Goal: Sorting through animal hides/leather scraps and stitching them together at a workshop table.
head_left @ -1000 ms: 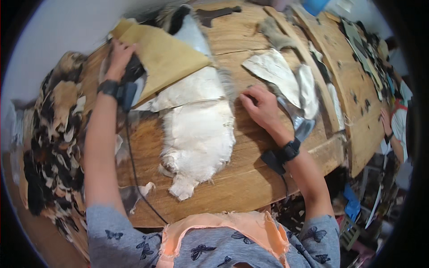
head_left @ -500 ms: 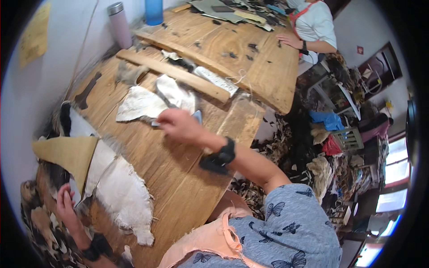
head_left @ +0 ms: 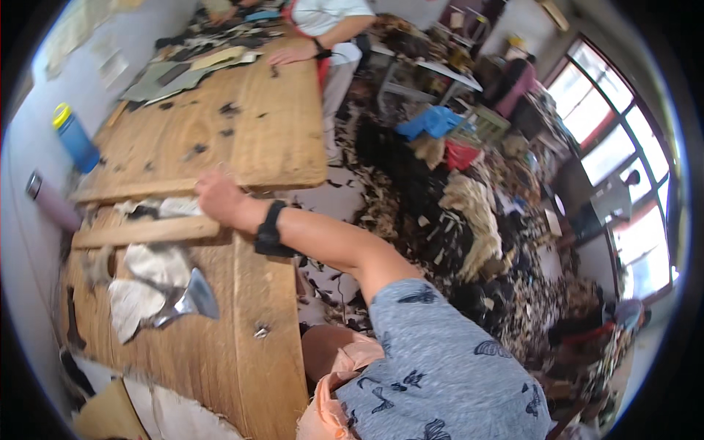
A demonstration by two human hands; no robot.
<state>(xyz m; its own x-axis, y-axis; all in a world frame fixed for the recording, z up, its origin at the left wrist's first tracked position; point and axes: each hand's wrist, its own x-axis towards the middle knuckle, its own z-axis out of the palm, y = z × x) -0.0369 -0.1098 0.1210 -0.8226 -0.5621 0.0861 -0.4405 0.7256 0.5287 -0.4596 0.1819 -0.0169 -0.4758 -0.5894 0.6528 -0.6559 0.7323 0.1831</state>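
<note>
My right hand (head_left: 224, 199) reaches across the wooden table to the gap between its two sections. Its fingers are curled closed beside the right end of a wooden bar (head_left: 147, 232) and a white strip (head_left: 181, 207); what they hold, if anything, is hidden. Nearer to me lie two pale hide pieces (head_left: 136, 304), with a shiny fan-shaped metal blade (head_left: 196, 295) next to them. At the lower left are a larger white hide (head_left: 172, 411) and a tan triangular template (head_left: 110, 414). My left hand is out of view.
A blue bottle with a yellow cap (head_left: 75, 139) and a pink flask (head_left: 53, 202) stand along the wall. Across the table, a co-worker's hand (head_left: 292, 53) rests near dark scraps. Fur scraps (head_left: 396, 169) heap the floor to the right.
My right hand has moved away from the hide pieces to the far end of the bar. The metal blade is now uncovered. The view has swung right, and my left hand has left it.
</note>
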